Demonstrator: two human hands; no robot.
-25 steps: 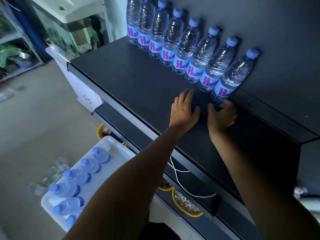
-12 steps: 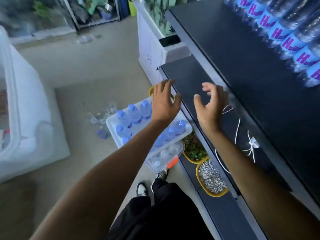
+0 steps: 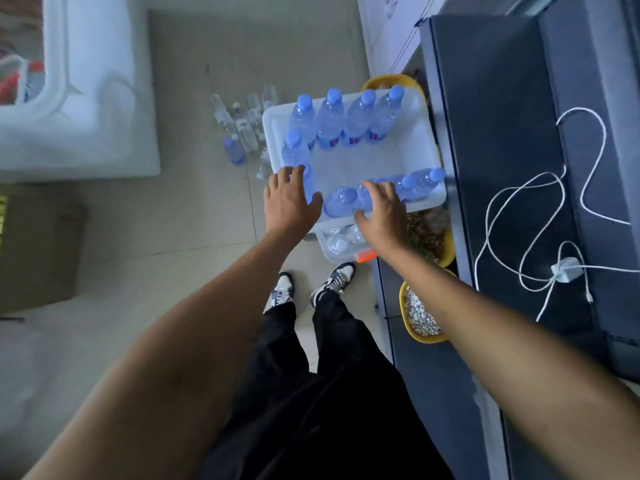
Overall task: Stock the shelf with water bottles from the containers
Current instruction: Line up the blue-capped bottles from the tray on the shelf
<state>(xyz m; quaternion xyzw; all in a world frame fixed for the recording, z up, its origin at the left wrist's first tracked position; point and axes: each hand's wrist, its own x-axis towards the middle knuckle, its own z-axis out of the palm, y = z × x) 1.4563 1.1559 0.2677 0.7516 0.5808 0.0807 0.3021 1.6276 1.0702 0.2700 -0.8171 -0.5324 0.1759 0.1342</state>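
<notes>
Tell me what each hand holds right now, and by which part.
Nothing is gripped. The left hand and right hand are spread open over the near water bottles in the white bin.

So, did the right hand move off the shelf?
Yes. The right hand has left the shelf top and gone down to the bottles in the white bin on the floor beside it.

Your left hand (image 3: 291, 202) hides 1 bottle (image 3: 310, 185) cap; right hand (image 3: 381, 216) hides more; clear bin (image 3: 332, 245) sits mostly under the white tub (image 3: 346, 161).
</notes>
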